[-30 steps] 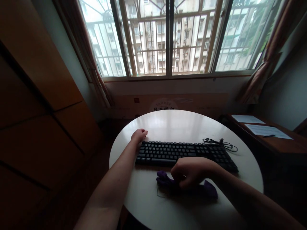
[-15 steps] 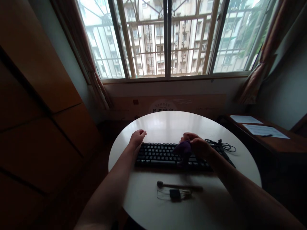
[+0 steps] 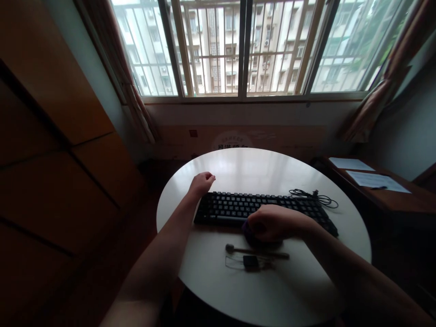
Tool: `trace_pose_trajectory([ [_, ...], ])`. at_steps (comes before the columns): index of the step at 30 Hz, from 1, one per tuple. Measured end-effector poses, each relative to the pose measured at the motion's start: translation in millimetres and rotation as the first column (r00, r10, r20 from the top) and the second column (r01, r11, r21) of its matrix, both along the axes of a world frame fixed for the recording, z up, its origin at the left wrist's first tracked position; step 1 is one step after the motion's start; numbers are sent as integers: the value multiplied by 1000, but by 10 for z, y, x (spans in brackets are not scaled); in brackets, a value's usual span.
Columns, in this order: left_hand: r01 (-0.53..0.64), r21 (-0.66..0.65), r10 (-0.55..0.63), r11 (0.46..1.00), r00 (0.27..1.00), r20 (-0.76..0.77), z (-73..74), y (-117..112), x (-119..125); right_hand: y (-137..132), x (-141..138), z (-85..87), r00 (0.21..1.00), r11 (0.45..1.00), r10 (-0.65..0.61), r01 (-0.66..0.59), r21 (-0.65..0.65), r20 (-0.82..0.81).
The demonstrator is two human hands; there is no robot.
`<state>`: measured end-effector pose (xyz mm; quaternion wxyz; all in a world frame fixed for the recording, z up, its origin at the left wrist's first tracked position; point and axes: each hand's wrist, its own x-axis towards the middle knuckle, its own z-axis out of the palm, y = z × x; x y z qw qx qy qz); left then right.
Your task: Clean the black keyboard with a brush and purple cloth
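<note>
A black keyboard (image 3: 235, 206) lies across the round white table (image 3: 235, 170). My right hand (image 3: 277, 221) is closed round a purple cloth (image 3: 249, 234), low over the keyboard's front edge; most of the cloth is hidden under the fist. By the keyboard's back left corner, my left hand (image 3: 203, 182) is curled into a loose fist, with nothing visible in it. In front of the keyboard lies a toothbrush-like brush (image 3: 262, 251) with dark bristles. Just nearer to me is a small black block (image 3: 251, 262) with thin wire loops at its sides.
The keyboard's coiled black cable (image 3: 315, 196) lies at its back right. A low brown table (image 3: 405, 202) on the right bears paper sheets (image 3: 378, 180) and a pen. A wooden cabinet (image 3: 91, 177) stands left; a barred window with curtains (image 3: 139, 109) is ahead.
My right hand has come down and toward me with the purple cloth, from above the keys to the keyboard's front edge. My left hand stays by the back left corner. The view has tilted down slightly.
</note>
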<state>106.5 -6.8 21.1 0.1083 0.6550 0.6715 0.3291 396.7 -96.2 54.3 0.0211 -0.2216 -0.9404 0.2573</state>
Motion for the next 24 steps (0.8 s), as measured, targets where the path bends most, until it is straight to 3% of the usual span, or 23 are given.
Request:
trace_pose_trajectory([
  [2,-15,-19,15,1000,1000,21,-15,16,-16,-36,-19,-2,999,998,-8,7,61,30],
  [6,4,-15,-3,1000,999,38,-21,17,-10,-58,-48,11,998,998,51,-53,43,40],
  [13,8,-36,-5,999,997,75,-59,48,-45,-120,-100,25,994,995,88,-85,54,-61],
  [18,5,-26,-3,1000,995,101,-75,61,-71,-153,-163,-68,989,974,148,-149,167,21],
  [24,-3,-7,3,1000,993,114,-36,43,-67,-227,-242,-125,991,940,99,-124,318,93],
])
